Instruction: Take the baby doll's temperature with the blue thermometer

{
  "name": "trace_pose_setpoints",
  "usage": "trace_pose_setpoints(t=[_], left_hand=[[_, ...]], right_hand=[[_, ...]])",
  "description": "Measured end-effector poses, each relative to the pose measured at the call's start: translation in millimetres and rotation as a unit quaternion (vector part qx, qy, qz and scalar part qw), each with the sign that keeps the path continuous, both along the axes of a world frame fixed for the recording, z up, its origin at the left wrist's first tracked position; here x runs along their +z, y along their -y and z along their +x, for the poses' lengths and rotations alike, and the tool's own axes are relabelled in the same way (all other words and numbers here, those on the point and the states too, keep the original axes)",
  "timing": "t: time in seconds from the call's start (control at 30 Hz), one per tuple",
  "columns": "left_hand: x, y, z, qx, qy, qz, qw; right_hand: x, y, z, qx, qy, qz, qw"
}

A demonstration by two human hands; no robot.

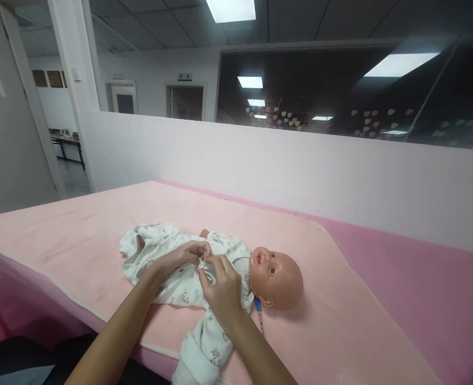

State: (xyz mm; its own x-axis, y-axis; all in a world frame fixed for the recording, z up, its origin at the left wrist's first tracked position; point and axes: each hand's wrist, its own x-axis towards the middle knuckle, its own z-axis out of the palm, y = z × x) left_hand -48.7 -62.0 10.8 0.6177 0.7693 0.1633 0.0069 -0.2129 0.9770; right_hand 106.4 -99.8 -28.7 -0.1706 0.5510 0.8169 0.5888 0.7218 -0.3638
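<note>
A baby doll (282,278) lies on its back with its bald head toward the right. It wears a white printed onesie (182,291), with one sleeve (210,339) stretched toward me and the leg part bunched at the left. Over the doll's chest, my left hand (194,252) pinches the front of the onesie. My right hand (224,286) is beside it, thumb and fingers closed on the same bit of fabric. The fingertips nearly meet, and any fastener between them is too small to make out. A small doll hand (204,233) shows at the far side.
A pale pink mat (79,235) covers the table over a darker pink cloth (400,272). A blue-tipped cord (258,306) lies beside the doll's neck. Behind the table stands a white half wall (260,160) with glass above. A door (15,117) is at the left.
</note>
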Motion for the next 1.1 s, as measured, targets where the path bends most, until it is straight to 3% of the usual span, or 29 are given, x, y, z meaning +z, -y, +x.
trace_pose_setpoints(t=[1.1], left_hand=[[3.2, 0.2, 2.9, 0.030, -0.035, 0.016, 0.999]], right_hand=[[-0.2, 1.1, -2.3, -0.033, 0.070, -0.030, 0.997]])
